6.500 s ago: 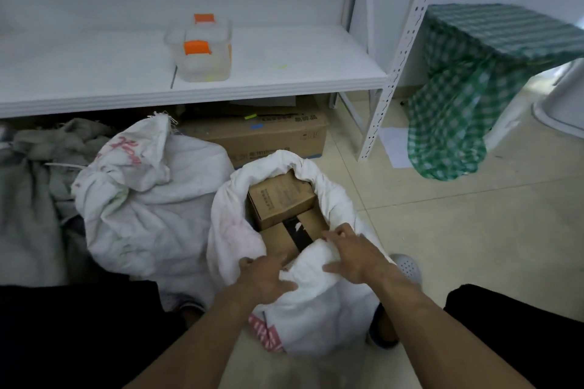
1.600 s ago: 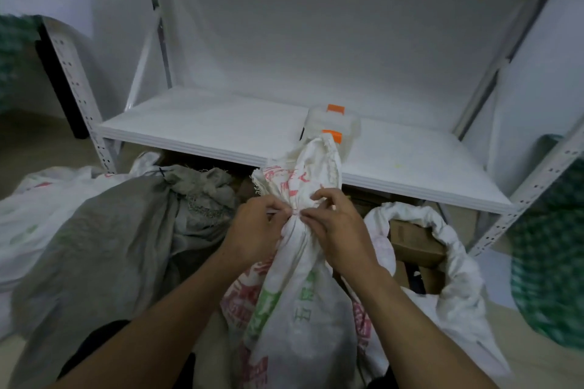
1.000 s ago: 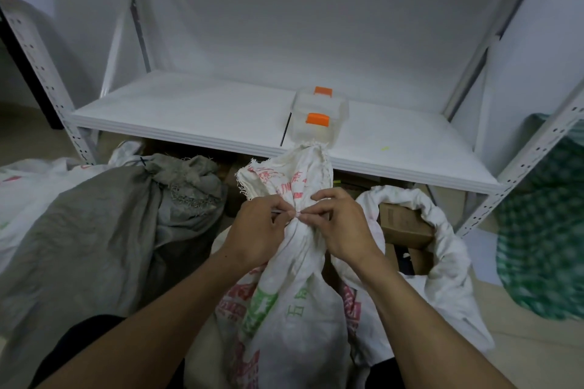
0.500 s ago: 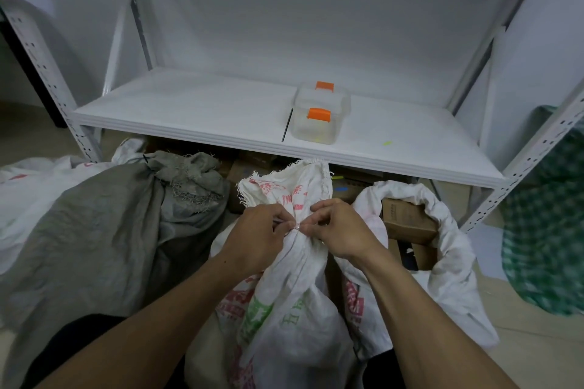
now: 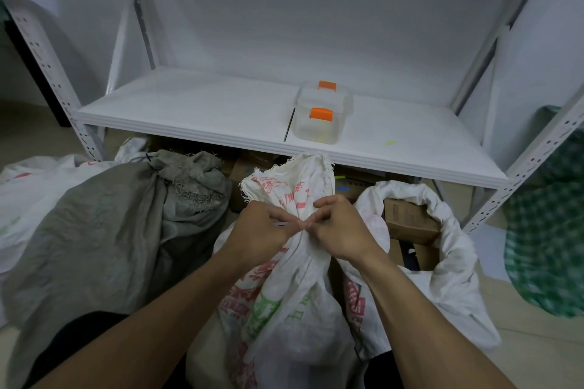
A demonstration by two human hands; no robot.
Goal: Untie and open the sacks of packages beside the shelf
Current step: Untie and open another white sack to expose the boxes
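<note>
Half a second ago both hands were pinching the neck of the printed woven sack (image 5: 294, 309). They still do, in almost the same spot, and the neck is still bunched tight. Six and a half seconds ago the same hands were on the rim of the open white sack (image 5: 455, 265).

The left hand (image 5: 262, 230) and right hand (image 5: 339, 230) meet fingertip to fingertip at the gathered neck. On each hand the thumb and forefinger are closed on the cloth and the other fingers are curled. A thin pale strand (image 5: 280, 224) shows at the left fingertips. I cannot tell whether it is the tie.

Above the fingers the sack's frayed top (image 5: 294, 180) fans out and reaches up to the front edge of the shelf board (image 5: 196, 110). Below the fingers the sack's full body stands between the forearms. What it holds is hidden.

Just right of the right hand's knuckles the open white sack has its rim rolled down, and a cardboard box (image 5: 407, 221) lies inside it. Left of the left hand sits a grey sack (image 5: 110, 230) with its top bunched shut. Another white sack (image 5: 22, 199) lies beyond that.

Farther away, above the fingers, a clear plastic container with orange latches (image 5: 322, 118) stands on the shelf board. Its contents cannot be made out. Far to the right hangs a green checked cloth (image 5: 550, 230).
</note>
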